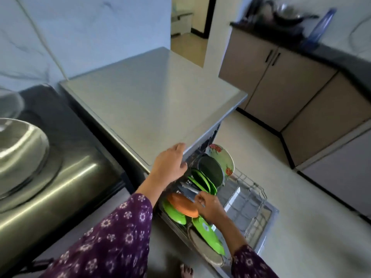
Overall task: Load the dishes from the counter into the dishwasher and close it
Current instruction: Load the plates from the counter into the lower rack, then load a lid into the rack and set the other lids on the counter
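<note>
No legible text or labels

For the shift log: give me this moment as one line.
phase: loading | left hand: rests on dishwasher top | right hand: pinches metal utensil at pulled-out rack | door: open
</note>
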Available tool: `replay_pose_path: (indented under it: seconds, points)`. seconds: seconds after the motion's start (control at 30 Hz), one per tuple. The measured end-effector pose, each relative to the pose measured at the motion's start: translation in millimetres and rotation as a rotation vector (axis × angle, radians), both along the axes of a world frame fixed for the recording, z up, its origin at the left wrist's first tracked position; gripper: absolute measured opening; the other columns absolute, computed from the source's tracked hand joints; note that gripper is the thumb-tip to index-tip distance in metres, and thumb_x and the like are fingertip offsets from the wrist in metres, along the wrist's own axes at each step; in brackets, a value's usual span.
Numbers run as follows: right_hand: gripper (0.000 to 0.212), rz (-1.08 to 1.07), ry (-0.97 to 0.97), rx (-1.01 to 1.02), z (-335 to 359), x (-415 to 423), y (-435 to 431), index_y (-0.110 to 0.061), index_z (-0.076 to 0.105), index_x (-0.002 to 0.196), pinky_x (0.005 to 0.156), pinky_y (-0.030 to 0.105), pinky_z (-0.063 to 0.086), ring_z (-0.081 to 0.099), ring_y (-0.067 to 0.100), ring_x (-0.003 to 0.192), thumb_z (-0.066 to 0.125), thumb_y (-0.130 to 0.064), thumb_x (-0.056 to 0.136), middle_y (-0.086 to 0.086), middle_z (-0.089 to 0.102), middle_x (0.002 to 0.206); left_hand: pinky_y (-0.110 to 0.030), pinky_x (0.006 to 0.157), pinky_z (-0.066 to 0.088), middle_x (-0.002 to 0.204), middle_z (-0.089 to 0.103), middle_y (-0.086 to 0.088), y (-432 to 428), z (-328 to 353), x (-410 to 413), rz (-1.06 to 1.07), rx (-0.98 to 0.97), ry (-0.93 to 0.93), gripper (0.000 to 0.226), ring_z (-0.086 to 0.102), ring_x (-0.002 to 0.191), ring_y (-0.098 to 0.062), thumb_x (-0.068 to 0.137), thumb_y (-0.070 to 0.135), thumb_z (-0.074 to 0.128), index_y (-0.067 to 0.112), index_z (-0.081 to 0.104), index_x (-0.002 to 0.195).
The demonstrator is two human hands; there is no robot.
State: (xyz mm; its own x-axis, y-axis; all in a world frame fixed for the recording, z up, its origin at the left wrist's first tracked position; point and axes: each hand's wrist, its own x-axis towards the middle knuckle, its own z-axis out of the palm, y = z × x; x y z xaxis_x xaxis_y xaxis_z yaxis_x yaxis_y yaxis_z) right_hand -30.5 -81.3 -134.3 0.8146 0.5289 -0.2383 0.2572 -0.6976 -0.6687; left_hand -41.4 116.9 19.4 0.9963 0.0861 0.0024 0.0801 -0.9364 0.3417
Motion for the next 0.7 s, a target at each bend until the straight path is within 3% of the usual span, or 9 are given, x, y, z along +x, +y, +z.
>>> replay_pose_path:
  seconds: [0.1, 0.23, 0.33, 0.5, 0.6, 0.7]
  points:
    - [0.01, 0.085, -0.045, 0.049, 57.9, 0.2, 32.5, -0.012, 0.063, 0.085, 0.069, 0.023, 0.046, 0.058, 0.011, 0.072, 0.058, -0.021, 0.083, -0.003, 0.063, 0.078, -0.037, 0.084, 0.049, 0.131, 0.052, -0.006, 22.5, 24.3, -35.1, 0.1, -0.039, -0.001, 0.055, 0.059, 0.106, -0.027, 0.089, 0.026, 0.055, 0.013, 0.034, 0.138]
    - [0.011, 0.225, -0.073, 0.064, 128.0, -2.2, 89.7, -0.023, 0.063, 0.085, 0.071, 0.024, 0.049, 0.061, 0.005, 0.076, 0.055, -0.03, 0.084, -0.01, 0.066, 0.081, -0.036, 0.084, 0.049, 0.132, 0.052, 0.003, 62.0, 56.4, -100.3, 0.31, -0.064, -0.032, 0.052, 0.056, 0.109, -0.021, 0.087, 0.026, 0.054, 0.02, 0.038, 0.137]
    - [0.009, 0.33, -0.066, 0.11, 167.2, -4.9, 135.9, -0.019, 0.065, 0.089, 0.074, 0.023, 0.049, 0.062, 0.008, 0.078, 0.059, -0.026, 0.085, -0.005, 0.067, 0.083, -0.037, 0.092, 0.046, 0.131, 0.053, 0.001, 89.2, 68.6, -150.5, 0.498, -0.079, -0.037, 0.051, 0.053, 0.116, -0.021, 0.085, 0.028, 0.055, 0.02, 0.042, 0.135]
    - [0.012, 0.456, -0.072, 0.161, 205.3, -17.8, 211.7, -0.015, 0.066, 0.091, 0.059, 0.003, 0.038, 0.057, 0.007, 0.07, 0.065, -0.024, 0.084, -0.004, 0.062, 0.077, -0.04, 0.092, 0.045, 0.129, 0.055, -0.007, 120.5, 84.3, -223.3, 0.79, -0.096, -0.106, 0.049, 0.054, 0.117, -0.028, 0.083, 0.024, 0.062, 0.014, 0.049, 0.129]
    - [0.018, 0.567, -0.048, 0.129, 219.5, -31.3, 253.5, -0.013, 0.064, 0.094, 0.063, 0.012, 0.039, 0.057, 0.01, 0.076, 0.064, -0.028, 0.084, -0.002, 0.062, 0.082, -0.038, 0.092, 0.044, 0.134, 0.052, -0.004, 132.5, 90.1, -258.9, 0.954, -0.113, -0.124, 0.05, 0.051, 0.121, -0.024, 0.085, 0.025, 0.061, 0.016, 0.046, 0.132]
    - [0.022, 0.617, 0.063, 0.09, 216.7, -46.5, 298.6, -0.015, 0.061, 0.094, 0.073, 0.028, 0.052, 0.061, 0.016, 0.082, 0.065, -0.034, 0.082, 0.002, 0.064, 0.089, -0.036, 0.093, 0.042, 0.133, 0.053, -0.004, 142.9, 87.0, -292.7, 1.098, -0.132, -0.169, 0.051, 0.05, 0.121, -0.023, 0.084, 0.027, 0.062, 0.015, 0.046, 0.131]
